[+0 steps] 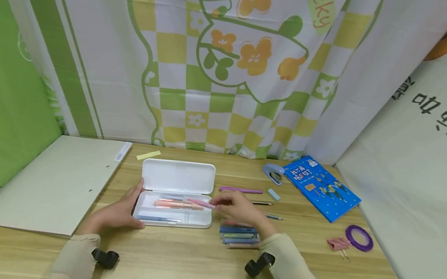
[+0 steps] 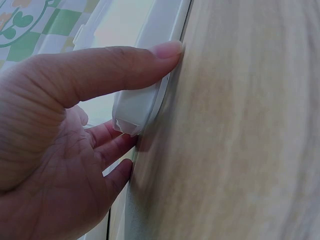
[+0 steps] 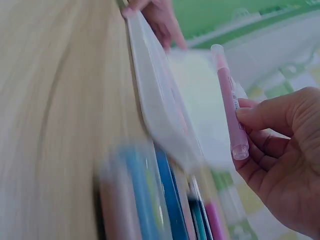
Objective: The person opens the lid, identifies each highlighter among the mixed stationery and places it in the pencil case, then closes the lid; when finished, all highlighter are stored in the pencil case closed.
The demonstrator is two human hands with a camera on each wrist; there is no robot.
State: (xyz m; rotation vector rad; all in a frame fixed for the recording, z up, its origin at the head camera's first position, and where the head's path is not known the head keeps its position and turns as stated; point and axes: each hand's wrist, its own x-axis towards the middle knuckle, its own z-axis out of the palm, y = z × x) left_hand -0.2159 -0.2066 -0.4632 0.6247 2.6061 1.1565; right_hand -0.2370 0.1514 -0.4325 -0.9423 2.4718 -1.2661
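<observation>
From the head view, we see an open white pencil case point(image 1: 198, 224) on the wooden table point(image 1: 191, 266) with pens point(image 1: 177, 205) inside, our left hand point(image 1: 120, 213) at its left end, our right hand point(image 1: 236, 206) pinching a pink marker point(image 1: 200, 203) over its right side, and a row of markers point(image 1: 238, 236) lying just right of it. From the left wrist, we grip the case's corner between thumb and fingers. From the right wrist, our thumb and fingertips pinch the pink marker, held tilted.

Right hand point(image 3: 286, 162) in a pinch, seemingly thumb-to-forefinger
</observation>
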